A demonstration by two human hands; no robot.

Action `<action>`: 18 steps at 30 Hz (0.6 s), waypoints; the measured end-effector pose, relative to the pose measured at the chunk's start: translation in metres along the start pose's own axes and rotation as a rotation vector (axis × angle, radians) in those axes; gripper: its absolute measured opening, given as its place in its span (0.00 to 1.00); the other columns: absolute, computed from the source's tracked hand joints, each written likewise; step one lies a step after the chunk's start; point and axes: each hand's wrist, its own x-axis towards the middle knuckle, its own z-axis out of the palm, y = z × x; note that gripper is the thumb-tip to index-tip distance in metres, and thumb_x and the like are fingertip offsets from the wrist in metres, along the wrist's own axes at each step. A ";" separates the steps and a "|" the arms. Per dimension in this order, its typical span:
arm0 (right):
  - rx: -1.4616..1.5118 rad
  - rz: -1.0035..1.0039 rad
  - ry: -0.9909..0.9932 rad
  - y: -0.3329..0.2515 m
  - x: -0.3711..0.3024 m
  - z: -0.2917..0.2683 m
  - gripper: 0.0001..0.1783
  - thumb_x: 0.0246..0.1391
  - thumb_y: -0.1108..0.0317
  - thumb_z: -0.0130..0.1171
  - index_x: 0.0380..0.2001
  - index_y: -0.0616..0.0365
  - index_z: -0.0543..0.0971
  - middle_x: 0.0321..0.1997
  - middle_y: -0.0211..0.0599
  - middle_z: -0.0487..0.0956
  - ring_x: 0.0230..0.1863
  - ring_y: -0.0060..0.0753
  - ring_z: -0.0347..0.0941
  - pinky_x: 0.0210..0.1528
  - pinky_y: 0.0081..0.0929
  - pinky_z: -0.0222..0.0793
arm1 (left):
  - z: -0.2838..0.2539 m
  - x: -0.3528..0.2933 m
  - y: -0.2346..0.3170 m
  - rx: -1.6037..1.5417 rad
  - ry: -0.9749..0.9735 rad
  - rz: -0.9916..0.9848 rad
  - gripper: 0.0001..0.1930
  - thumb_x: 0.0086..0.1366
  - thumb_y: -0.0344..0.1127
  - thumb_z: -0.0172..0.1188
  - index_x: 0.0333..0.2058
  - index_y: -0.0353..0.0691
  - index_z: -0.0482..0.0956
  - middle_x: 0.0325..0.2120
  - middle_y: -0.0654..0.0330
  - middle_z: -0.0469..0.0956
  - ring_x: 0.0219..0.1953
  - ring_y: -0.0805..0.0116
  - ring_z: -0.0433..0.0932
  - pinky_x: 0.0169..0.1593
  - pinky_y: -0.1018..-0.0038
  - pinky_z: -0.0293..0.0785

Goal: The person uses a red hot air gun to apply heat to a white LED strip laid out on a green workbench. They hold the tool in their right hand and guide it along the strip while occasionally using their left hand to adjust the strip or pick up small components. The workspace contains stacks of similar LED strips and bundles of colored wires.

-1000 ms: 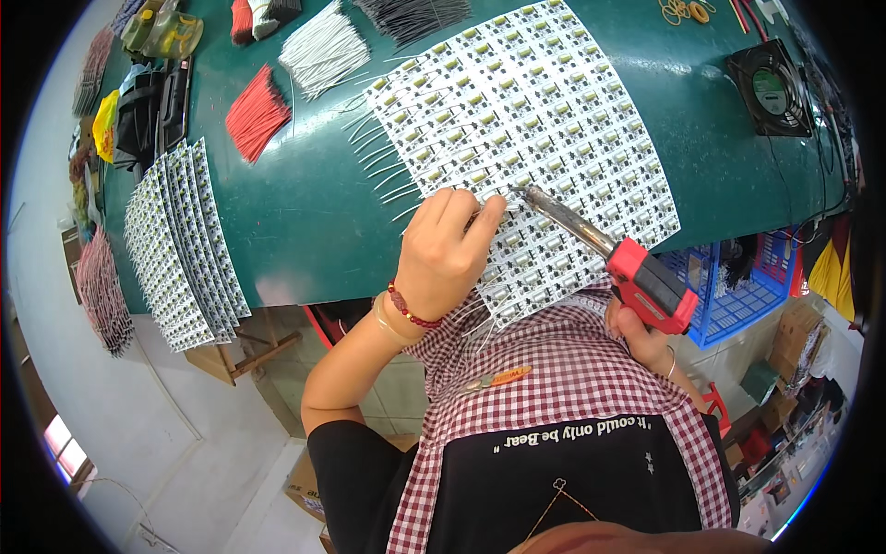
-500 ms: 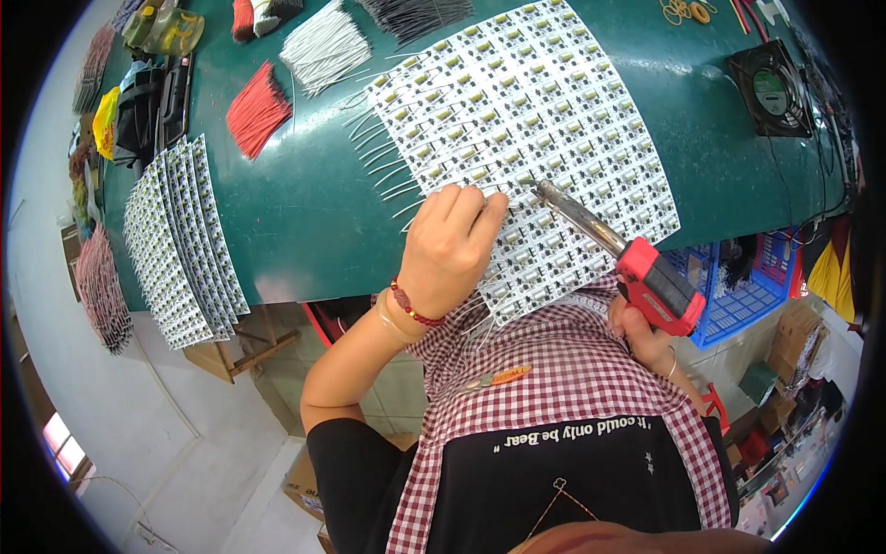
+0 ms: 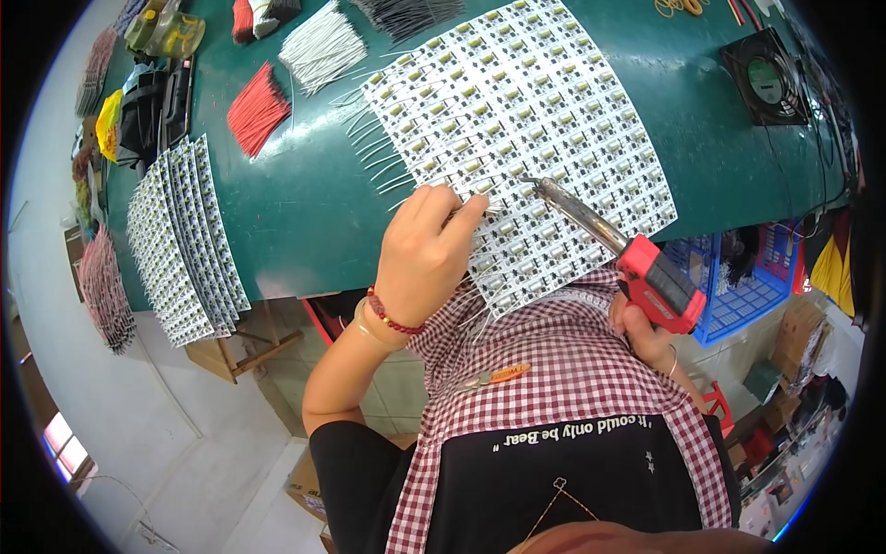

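A large white circuit board panel (image 3: 554, 120) lies on the green table, with rows of small components. White wires stick out past its left side. My left hand (image 3: 426, 245) is over the panel's near left part, thumb and forefinger pinched on thin white wires (image 3: 492, 210); their ends under the fingers are hidden. My right hand (image 3: 643, 334) grips a red and black soldering gun (image 3: 660, 284) at the panel's near right edge. Its metal tip points left over the board, slightly right of my left fingertips. Whether the tip touches the board I cannot tell.
Bundles of red wires (image 3: 257, 111), white wires (image 3: 322, 48) and black wires (image 3: 406, 14) lie toward the back. Stacked wired panels (image 3: 189, 245) overhang the table's left edge. A black fan (image 3: 764, 78) stands at right, above a blue crate (image 3: 738, 295).
My left hand has shifted left, away from the soldering gun's tip, with white wires in its pinch. The soldering gun has barely moved.
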 end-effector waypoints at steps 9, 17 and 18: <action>-0.068 0.072 0.017 0.015 -0.015 -0.006 0.09 0.59 0.69 0.53 0.39 0.64 0.73 0.25 0.29 0.71 0.27 0.21 0.66 0.31 0.23 0.64 | 0.015 0.004 0.000 -0.020 -0.020 0.091 0.15 0.45 0.19 0.57 0.35 0.37 0.78 0.23 0.60 0.67 0.25 0.65 0.69 0.29 0.72 0.67; -0.118 0.127 -0.014 0.020 -0.020 -0.011 0.03 0.54 0.75 0.57 0.33 0.61 0.77 0.27 0.30 0.75 0.29 0.23 0.70 0.31 0.25 0.66 | 0.019 0.004 -0.005 0.003 -0.023 0.105 0.15 0.45 0.19 0.57 0.34 0.36 0.78 0.22 0.60 0.66 0.25 0.65 0.68 0.29 0.71 0.67; -0.140 0.125 -0.008 0.020 -0.020 -0.010 0.03 0.53 0.75 0.58 0.32 0.61 0.77 0.27 0.31 0.75 0.28 0.24 0.71 0.30 0.25 0.66 | 0.019 0.004 -0.005 0.004 -0.022 0.106 0.15 0.45 0.19 0.57 0.34 0.36 0.78 0.22 0.60 0.66 0.25 0.65 0.68 0.29 0.71 0.67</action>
